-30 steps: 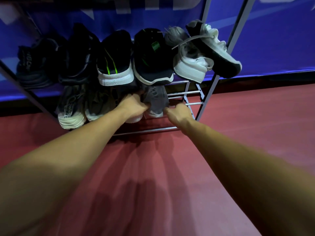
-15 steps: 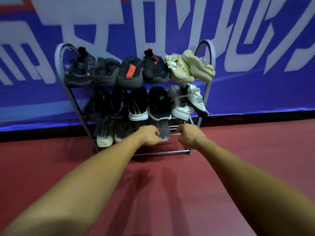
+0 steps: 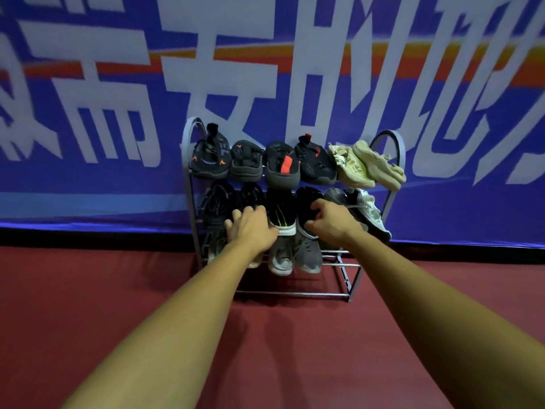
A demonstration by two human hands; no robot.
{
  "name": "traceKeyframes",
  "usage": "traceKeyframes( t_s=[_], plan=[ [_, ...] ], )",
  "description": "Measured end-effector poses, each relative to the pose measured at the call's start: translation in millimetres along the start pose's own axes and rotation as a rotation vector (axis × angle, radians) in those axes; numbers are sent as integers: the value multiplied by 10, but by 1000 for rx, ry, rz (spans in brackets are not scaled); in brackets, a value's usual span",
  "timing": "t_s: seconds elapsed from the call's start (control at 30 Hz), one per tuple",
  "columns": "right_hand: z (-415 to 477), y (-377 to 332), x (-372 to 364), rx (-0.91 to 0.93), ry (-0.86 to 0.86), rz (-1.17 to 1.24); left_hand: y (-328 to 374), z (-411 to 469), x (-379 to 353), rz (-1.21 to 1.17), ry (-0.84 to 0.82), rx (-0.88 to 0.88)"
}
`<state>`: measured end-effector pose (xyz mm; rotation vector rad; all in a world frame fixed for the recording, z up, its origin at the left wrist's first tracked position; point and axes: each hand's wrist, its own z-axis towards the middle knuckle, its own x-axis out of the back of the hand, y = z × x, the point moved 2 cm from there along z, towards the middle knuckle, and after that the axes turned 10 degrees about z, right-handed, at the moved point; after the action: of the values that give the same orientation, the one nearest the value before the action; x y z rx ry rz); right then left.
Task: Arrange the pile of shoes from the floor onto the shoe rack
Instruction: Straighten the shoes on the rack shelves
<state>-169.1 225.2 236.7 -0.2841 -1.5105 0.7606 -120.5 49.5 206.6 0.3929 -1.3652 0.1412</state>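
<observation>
A grey metal shoe rack with three tiers stands against the wall. The top tier holds black shoes with orange marks and a beige pair. On the middle tier are black shoes, one with green stripes, and white sneakers. A grey pair lies on the bottom tier. My left hand hovers with spread fingers before the middle tier. My right hand is loosely curved in front of a black shoe's heel; I cannot tell whether it touches.
Red floor stretches in front of and beside the rack, with no shoes visible on it. A blue banner with large white characters covers the wall behind. The right end of the bottom tier shows bare rails.
Both hands have let go at the bottom tier's grey shoes and risen to the middle tier. The view has pulled back and up, so the whole rack shows.
</observation>
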Motion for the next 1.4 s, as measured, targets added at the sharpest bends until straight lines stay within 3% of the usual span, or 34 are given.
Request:
traceKeyframes(
  t_s=[0.33, 0.47, 0.6, 0.77, 0.97, 1.23, 1.4],
  plan=[
    [-15, -399, -153, 154, -25, 72, -156, -102, 437, -172, 9, -6],
    [122, -576, -100, 249, 23, 96, -242, 94, 616, -403, 105, 106],
    [309, -631, -222, 339, 12, 10, -309, 332, 495, -532, 159, 111],
    [522, -648, -411, 324, -11, 30, -398, 640, 347, -641, 84, 130],
    [696, -659, -537, 289, 20, 62, -333, 943, 261, -1125, -23, 268],
    [721, -689, -524, 256, 67, 174, -241, 982, 297, -1239, 177, 312],
    [671, -680, -463, 179, 11, 569, -211, 860, 430, -1296, 233, 308]
  ],
)
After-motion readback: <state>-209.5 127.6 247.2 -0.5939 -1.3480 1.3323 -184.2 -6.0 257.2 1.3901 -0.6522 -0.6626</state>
